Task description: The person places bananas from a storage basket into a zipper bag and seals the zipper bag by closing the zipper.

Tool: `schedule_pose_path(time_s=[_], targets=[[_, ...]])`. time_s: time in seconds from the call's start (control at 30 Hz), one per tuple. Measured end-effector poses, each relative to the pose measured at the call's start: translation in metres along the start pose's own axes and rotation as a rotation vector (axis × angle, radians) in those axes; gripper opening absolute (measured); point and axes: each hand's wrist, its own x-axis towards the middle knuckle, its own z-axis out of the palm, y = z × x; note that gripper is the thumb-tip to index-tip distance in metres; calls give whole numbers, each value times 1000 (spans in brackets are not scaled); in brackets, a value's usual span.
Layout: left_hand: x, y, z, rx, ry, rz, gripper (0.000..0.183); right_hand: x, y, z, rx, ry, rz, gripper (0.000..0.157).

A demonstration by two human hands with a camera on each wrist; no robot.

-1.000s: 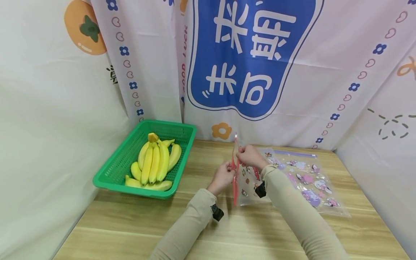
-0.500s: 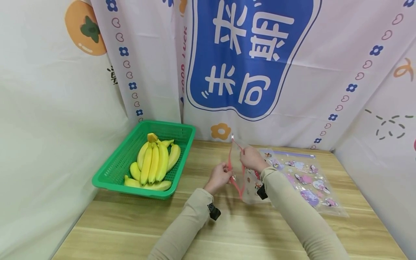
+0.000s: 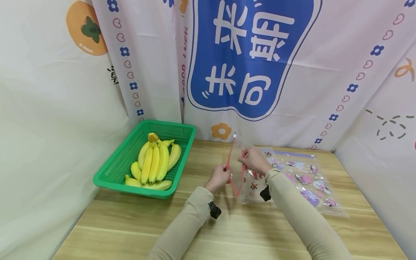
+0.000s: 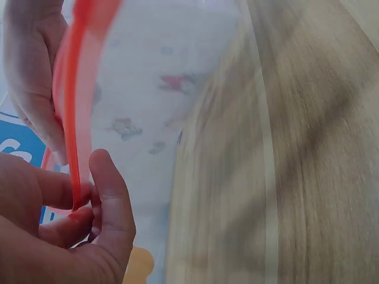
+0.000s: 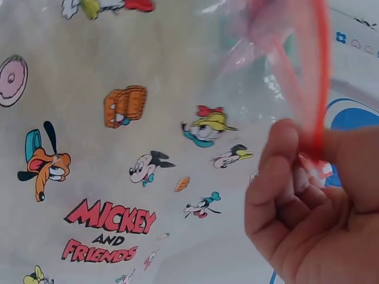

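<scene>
The left hand [image 3: 218, 178] and right hand [image 3: 255, 159] each pinch one side of the red-edged mouth of a clear plastic zip bag [image 3: 247, 191] with cartoon prints, parting it into a narrow diamond above the pale wooden tabletop [image 3: 237, 231]. The film looks limp, so a loosened fingertip could let the mouth collapse; pulling too hard might strain its corners. Just beyond, a clear, purple-zipped plastic bag [image 3: 308, 186] lies flat, overlapped in view, and could be dragged along. Leftward, a green plastic basket [image 3: 130, 191] holds yellow bananas [image 3: 156, 162].
</scene>
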Motion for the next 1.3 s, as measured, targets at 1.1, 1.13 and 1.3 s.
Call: schedule_pose_path(time_s=[1.1,1.13,1.3], targets=[[11,-3,-20,4,108,71,12,-12,-5,-27,-151,113,-106,40],[12,-4,-22,4,115,66,12,-12,-5,-30,-157,115,-111,39],[14,-7,-30,-4,127,33,16,-14,-2,-42,-132,100,-112,31]])
